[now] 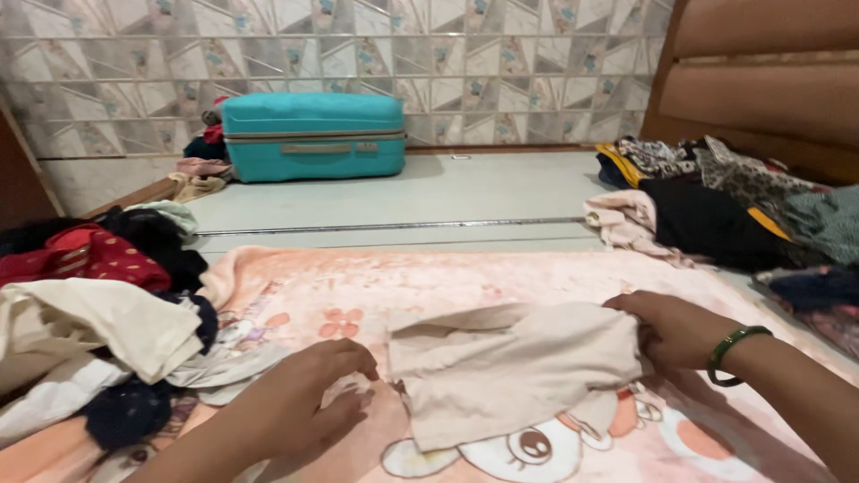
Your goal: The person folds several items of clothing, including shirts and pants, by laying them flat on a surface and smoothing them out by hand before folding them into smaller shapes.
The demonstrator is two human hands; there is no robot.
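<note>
Head view: beige garment (510, 367) lies crumpled on pink blanket (358, 295), between both hands. Right hand (676, 331) at garment's right edge, fingers pinched shut on the cloth; green bangle (735, 353) on wrist. Left hand (313, 394) just left of garment, fingertips at its left corner, fingers loosely curled, gripping nothing. Clothes pile (89, 313) far left, another pile (725, 210) far right. Teal suitcase (313, 136) by the tiled wall.
</note>
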